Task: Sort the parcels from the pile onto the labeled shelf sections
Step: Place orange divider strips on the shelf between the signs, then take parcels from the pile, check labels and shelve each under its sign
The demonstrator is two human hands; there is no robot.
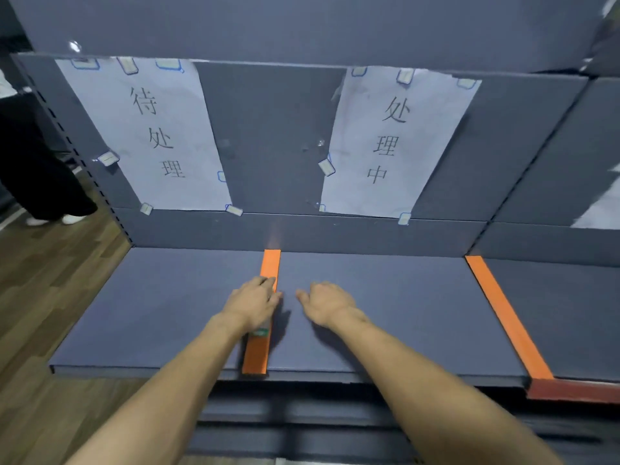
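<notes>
Grey-blue shelving fills the view, with a flat shelf board (167, 313) in front and an upright back panel (268, 129) behind it. Two paper signs are taped to that panel: the left sign (151, 135) reads 待处理 and the right sign (392, 142) reads 处理中. A middle orange strip (270, 263) runs from far to near across the board and splits it into a left section and a right section. A second orange strip (506, 317) marks the right end of the right section, and a further section lies beyond it.

Both bare arms reach in from the near edge. The left hand (255, 298) lies palm down over the middle orange strip, its fingers curled around a small parcel (260, 332). Only the parcel's near end shows (pale, with a green mark), poking out by the wrist right on top of the strip, so it sits on the line between the two sections. The right hand (327, 302) hangs just beside the left one, over the right section, its fingers loose and bent downward with nothing in them.

At far left is a wooden floor (33, 297), where a person in dark trousers (33, 162) and white shoes (72, 218) stands.
</notes>
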